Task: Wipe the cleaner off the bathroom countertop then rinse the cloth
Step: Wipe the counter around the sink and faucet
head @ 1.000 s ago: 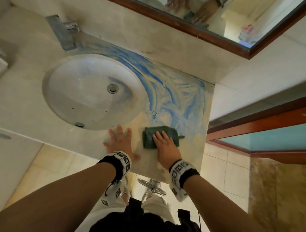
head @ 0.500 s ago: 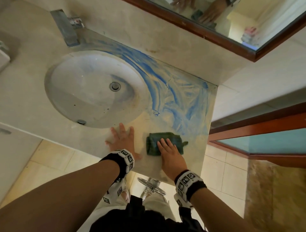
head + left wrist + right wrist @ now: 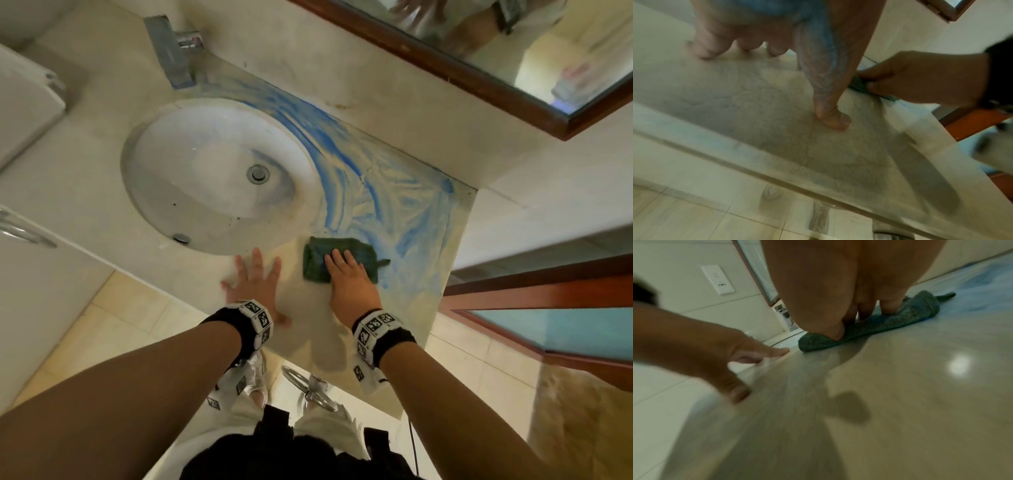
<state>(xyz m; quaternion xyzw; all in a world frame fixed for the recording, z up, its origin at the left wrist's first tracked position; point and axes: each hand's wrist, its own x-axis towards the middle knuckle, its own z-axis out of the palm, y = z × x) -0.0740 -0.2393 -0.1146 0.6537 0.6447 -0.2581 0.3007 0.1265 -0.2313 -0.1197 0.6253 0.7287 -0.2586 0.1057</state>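
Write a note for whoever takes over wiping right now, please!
Left hand: flat on the countertop beside the sink, holding nothing.
Right hand: fingers pressing the folded green cloth flat near the front edge.
Done: the front strip near the hands looks clean.
Left: blue cleaner smears run from the tap round the sink to the right end. Wipe those, then rinse the cloth.

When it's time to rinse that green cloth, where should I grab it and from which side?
Probably the near folded edge of the green cloth, taken from above. It lies flat on the countertop under the right hand, so curling the fingers bunches it. The thin tail on its far right would let it dangle.
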